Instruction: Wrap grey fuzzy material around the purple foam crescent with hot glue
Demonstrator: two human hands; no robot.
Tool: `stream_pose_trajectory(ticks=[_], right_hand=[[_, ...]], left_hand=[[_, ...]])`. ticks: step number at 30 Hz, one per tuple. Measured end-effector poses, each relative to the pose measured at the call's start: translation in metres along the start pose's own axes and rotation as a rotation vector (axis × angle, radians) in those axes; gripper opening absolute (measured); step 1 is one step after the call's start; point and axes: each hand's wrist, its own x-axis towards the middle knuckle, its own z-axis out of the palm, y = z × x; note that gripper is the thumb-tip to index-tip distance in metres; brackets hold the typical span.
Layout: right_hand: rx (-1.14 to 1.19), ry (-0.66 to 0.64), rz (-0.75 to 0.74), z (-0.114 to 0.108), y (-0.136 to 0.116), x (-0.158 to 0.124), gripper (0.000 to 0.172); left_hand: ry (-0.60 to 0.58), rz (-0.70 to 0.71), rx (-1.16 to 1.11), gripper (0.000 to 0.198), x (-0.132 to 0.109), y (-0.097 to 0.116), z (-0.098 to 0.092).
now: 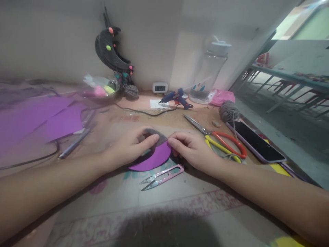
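A curved purple sheet piece (154, 158) with a dark grey felt-like piece (161, 137) against it is held between both hands over the table. My left hand (136, 145) is closed on it, thumb on the grey part and fingers behind. The thumb and fingertips of my right hand (186, 147) pinch its right-hand corner; anything finer between them is hidden. Just below lie pink-handled thread snips (164, 176), touching neither hand. Beyond my right hand are scissors (216, 135) with red grips, beside a yellow-handled tool (223, 149).
A blue glue gun (177, 97) rests at the back by a small white clock (159, 87). Grey yarn (230, 111) and a phone (257, 142) lie right. Purple sheets (61, 118) spread left near a pen (77, 142). A clear bottle (212, 72) and grey crescent ornament (108, 48) stand behind.
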Motion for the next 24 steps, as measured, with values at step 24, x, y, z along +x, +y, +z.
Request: stream_pose_trajectory(ticks=[24], right_hand=[[0.138, 0.049, 0.089, 0.0030, 0.0029, 0.0016, 0.016]], left_hand=[[-0.106, -0.015, 0.025, 0.025, 0.0012, 0.0023, -0.0030]])
